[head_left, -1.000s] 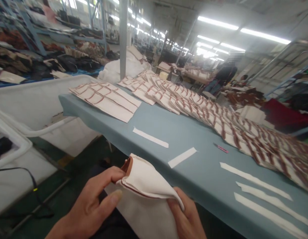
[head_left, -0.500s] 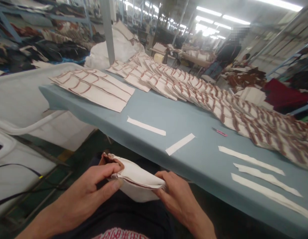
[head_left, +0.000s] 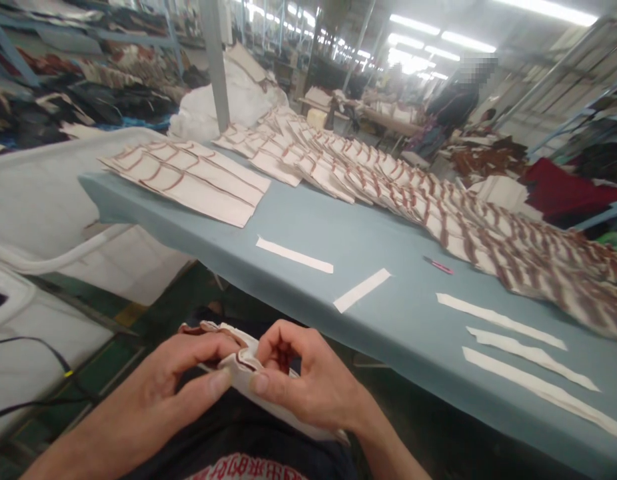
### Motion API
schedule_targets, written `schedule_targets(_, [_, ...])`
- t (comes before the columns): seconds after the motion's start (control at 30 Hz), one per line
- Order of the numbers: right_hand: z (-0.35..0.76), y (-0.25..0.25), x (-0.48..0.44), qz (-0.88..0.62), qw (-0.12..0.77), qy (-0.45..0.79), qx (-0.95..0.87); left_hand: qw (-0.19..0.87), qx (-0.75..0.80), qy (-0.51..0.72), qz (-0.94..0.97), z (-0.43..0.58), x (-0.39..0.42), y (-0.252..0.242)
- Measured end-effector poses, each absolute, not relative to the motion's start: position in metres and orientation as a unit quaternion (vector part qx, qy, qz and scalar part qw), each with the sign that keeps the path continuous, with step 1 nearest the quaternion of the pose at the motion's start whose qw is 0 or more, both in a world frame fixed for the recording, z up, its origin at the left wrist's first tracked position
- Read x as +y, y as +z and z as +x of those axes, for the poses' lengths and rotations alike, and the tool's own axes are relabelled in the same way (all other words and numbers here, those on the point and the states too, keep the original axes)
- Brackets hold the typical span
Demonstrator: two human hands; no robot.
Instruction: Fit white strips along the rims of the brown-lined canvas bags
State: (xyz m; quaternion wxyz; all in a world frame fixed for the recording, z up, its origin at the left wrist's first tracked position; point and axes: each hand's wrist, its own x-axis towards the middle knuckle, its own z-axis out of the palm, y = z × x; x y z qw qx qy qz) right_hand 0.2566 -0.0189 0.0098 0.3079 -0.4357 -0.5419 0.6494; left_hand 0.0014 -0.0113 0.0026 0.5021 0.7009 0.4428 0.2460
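Low in front of my body is a folded cream fabric piece (head_left: 241, 363) with a brown edge. My left hand (head_left: 188, 380) grips it at the brown-edged end, thumb in front and fingers behind. Close beside that, my right hand (head_left: 298, 377) pinches the same piece near its upper edge, fingers curled. Part of the piece is hidden behind my right hand, and its lower end hangs below. On the blue-green table (head_left: 308, 217) past my hands lie a white strip (head_left: 294, 255) and a second, slanted white strip (head_left: 362, 290).
Several overlapping cream pieces with brown edges (head_left: 403, 187) run along the table's far side. A small stack (head_left: 188, 177) lies at the left end. A pink-handled cutter (head_left: 441, 265) and several long strips lie to the right. White bins (head_left: 138, 263) stand left; a person (head_left: 451, 107) is far back.
My right hand has moved left from the far end of the fabric piece to beside my left hand, pinching its edge. The piece now tilts down to the right.
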Motion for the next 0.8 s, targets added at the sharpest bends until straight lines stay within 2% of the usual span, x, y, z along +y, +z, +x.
schedule_targets(0.17, [0.248,-0.005,-0.015,-0.38,0.276,0.754,-0.46,0.519,0.396,0.26,0.711,0.002,-0.006,0.003])
schedule_targets(0.33, [0.239,-0.021,-0.017,-0.373,0.296,0.762,-0.439,0.53,0.414,0.274,0.688,0.009,-0.01,0.006])
schedule_targets(0.43, [0.233,-0.02,-0.018,-0.399,0.312,0.722,-0.471,0.526,0.437,0.301,0.665,0.011,-0.013,0.001])
schedule_targets(0.6, [0.223,-0.013,-0.023,-0.482,0.325,0.583,-0.568,0.524,0.457,0.332,0.637,0.012,-0.011,-0.026])
schedule_targets(0.8, [0.214,-0.018,-0.031,-0.558,0.328,0.49,-0.584,0.51,0.463,0.332,0.645,0.011,-0.009,-0.037])
